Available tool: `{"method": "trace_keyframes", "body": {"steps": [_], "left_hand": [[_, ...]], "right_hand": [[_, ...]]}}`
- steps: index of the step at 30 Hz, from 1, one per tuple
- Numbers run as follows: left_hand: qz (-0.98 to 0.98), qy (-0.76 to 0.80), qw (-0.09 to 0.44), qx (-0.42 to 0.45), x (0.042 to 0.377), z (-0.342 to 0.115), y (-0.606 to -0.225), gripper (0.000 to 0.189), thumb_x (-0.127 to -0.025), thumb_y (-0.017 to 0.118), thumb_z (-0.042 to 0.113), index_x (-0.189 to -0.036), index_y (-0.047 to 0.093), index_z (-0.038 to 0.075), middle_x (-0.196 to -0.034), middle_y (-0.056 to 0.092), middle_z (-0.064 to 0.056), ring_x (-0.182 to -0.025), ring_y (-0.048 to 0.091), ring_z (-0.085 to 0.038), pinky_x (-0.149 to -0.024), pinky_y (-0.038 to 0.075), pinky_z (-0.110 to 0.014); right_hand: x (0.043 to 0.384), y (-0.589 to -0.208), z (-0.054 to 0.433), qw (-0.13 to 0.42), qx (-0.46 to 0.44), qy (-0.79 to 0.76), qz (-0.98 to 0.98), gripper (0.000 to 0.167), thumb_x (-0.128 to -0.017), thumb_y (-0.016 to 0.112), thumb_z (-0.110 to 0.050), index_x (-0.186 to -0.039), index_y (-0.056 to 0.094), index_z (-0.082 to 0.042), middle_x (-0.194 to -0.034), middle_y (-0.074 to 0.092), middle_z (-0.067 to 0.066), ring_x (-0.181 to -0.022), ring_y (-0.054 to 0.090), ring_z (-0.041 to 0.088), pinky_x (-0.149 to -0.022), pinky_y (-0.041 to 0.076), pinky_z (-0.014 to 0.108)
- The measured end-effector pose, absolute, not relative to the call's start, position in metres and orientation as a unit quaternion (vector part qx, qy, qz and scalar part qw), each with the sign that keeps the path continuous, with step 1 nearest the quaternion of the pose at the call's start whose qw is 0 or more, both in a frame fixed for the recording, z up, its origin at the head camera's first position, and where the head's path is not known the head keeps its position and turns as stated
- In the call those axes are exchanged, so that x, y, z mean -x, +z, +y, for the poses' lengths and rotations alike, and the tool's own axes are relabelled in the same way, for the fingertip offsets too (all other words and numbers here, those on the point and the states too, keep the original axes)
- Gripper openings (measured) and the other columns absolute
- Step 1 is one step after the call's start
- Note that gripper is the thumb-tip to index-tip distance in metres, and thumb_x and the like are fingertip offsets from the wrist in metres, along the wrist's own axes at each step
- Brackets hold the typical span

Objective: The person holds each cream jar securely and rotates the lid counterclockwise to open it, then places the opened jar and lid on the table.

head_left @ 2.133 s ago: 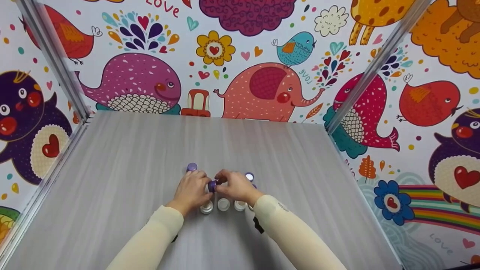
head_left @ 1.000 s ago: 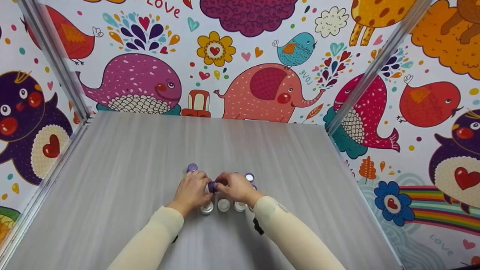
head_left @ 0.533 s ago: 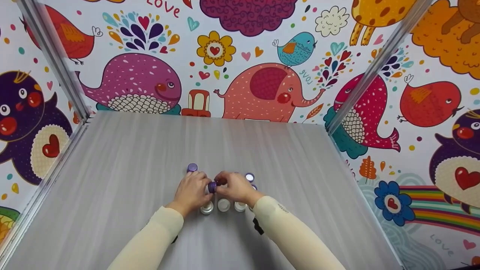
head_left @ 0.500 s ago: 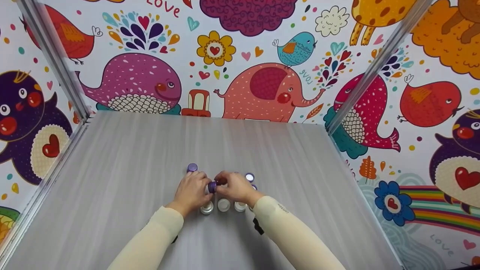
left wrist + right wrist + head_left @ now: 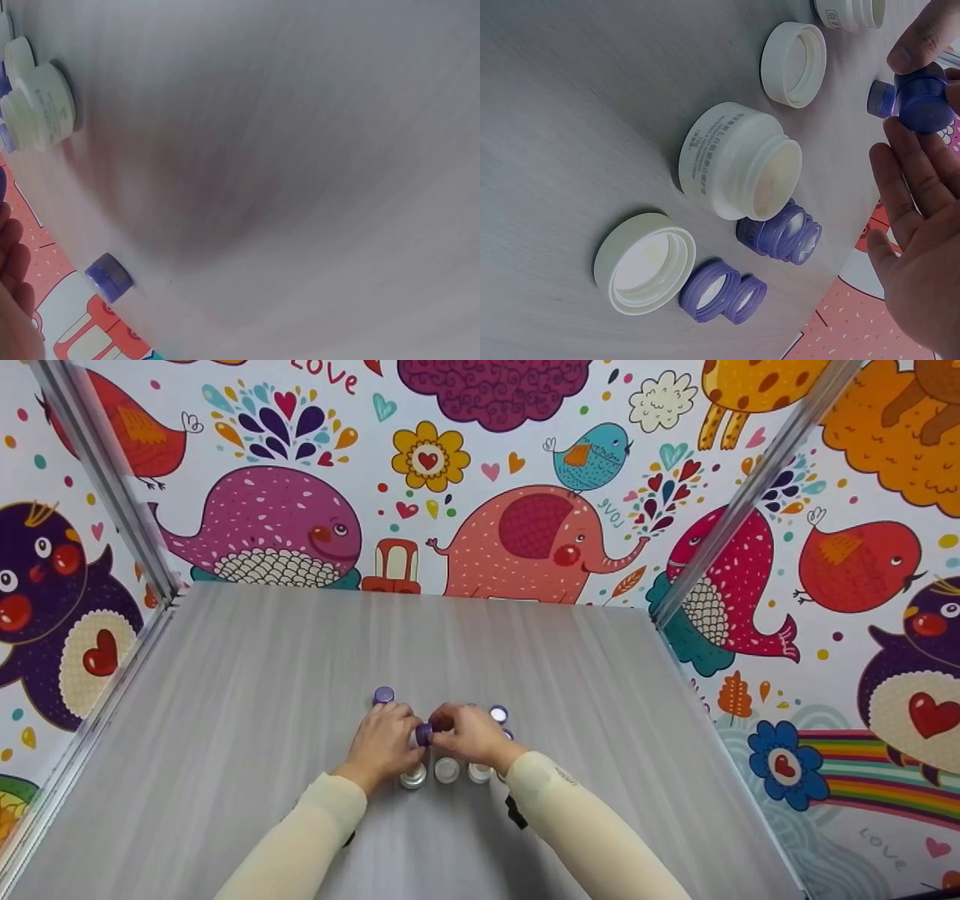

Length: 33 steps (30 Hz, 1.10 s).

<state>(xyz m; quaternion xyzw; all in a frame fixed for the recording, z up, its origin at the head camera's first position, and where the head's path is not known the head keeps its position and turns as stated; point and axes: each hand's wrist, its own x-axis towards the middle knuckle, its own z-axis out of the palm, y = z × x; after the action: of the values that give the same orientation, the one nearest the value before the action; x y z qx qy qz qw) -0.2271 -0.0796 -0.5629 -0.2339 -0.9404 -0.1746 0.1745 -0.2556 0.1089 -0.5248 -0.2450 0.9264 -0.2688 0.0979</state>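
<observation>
In the head view, my left hand (image 5: 384, 740) holds a small purple jar (image 5: 424, 734) from the left, just above the table. My right hand (image 5: 471, 730) meets its right side, thumb and forefinger bent in a pinch. The right wrist view shows the purple jar (image 5: 926, 101) between the left thumb (image 5: 922, 37) and the right hand's fingertips, with the right palm (image 5: 922, 277) below. Closer to me stand an open white cream jar (image 5: 739, 165) and a white lid (image 5: 795, 64). At its left edge, the left wrist view catches only some fingers (image 5: 16, 262).
A purple cap (image 5: 384, 694) sits beyond the left hand. Several small purple pieces (image 5: 724, 292) lie near the right hand, beside another white lid (image 5: 645, 262). A second white jar (image 5: 412, 775) is by the left wrist. Printed walls (image 5: 525, 540) enclose the grey table (image 5: 420, 645).
My right thumb and forefinger shift slightly at the purple jar, drawing in and easing back. The left hand, white jars, lids and purple pieces stay where they were.
</observation>
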Motion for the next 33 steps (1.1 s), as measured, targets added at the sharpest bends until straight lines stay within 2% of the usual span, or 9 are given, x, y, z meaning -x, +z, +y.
{"method": "trace_keyframes", "body": {"steps": [5,14,19,28,33], "left_hand": [[-0.939,-0.177,0.176,0.236,0.2274,-0.0803,-0.5625,0.032,-0.07,0.083,0.031,-0.09,0.075,0.006,-0.088,0.063,-0.002,-0.086,0.058,-0.023,-0.08,0.044,-0.041],[-0.937,-0.176,0.191,0.236,0.2276,-0.0799,-0.5614,0.031,-0.071,0.082,0.03,-0.09,0.075,0.007,-0.087,0.062,-0.001,-0.086,0.058,-0.022,-0.079,0.044,-0.04],[-0.935,-0.173,0.196,0.241,0.2275,-0.08,-0.5618,0.032,-0.07,0.083,0.03,-0.09,0.075,0.007,-0.087,0.062,-0.002,-0.086,0.058,-0.023,-0.08,0.044,-0.041],[-0.938,-0.173,0.182,0.238,0.2268,-0.0798,-0.5623,0.033,-0.071,0.082,0.03,-0.092,0.075,0.006,-0.088,0.063,-0.002,-0.087,0.058,-0.023,-0.081,0.044,-0.041],[-0.939,-0.168,0.182,0.239,0.2261,-0.0792,-0.5611,0.033,-0.071,0.082,0.03,-0.091,0.075,0.005,-0.088,0.063,-0.003,-0.088,0.058,-0.023,-0.083,0.044,-0.041]], "right_hand": [[0.2553,-0.5246,0.1089,0.1,0.248,-0.272,0.924,0.031,-0.085,0.069,-0.025,-0.113,0.068,-0.013,-0.097,0.067,-0.006,-0.089,0.062,0.011,-0.08,0.051,0.029],[0.2548,-0.5232,0.1073,0.101,0.243,-0.262,0.929,0.028,-0.097,0.061,-0.034,-0.113,0.07,-0.012,-0.095,0.068,-0.006,-0.086,0.063,0.008,-0.08,0.051,0.029],[0.2549,-0.5239,0.1074,0.108,0.24,-0.27,0.926,0.026,-0.095,0.064,-0.032,-0.111,0.07,-0.012,-0.092,0.067,-0.007,-0.084,0.062,0.008,-0.078,0.051,0.029],[0.2537,-0.5221,0.1096,0.103,0.248,-0.272,0.924,0.031,-0.089,0.068,-0.029,-0.115,0.068,-0.013,-0.099,0.067,-0.004,-0.091,0.063,0.013,-0.081,0.051,0.031],[0.2523,-0.5213,0.1099,0.108,0.243,-0.266,0.927,0.032,-0.092,0.065,-0.031,-0.117,0.068,-0.012,-0.099,0.068,-0.003,-0.089,0.062,0.011,-0.082,0.051,0.031]]}}
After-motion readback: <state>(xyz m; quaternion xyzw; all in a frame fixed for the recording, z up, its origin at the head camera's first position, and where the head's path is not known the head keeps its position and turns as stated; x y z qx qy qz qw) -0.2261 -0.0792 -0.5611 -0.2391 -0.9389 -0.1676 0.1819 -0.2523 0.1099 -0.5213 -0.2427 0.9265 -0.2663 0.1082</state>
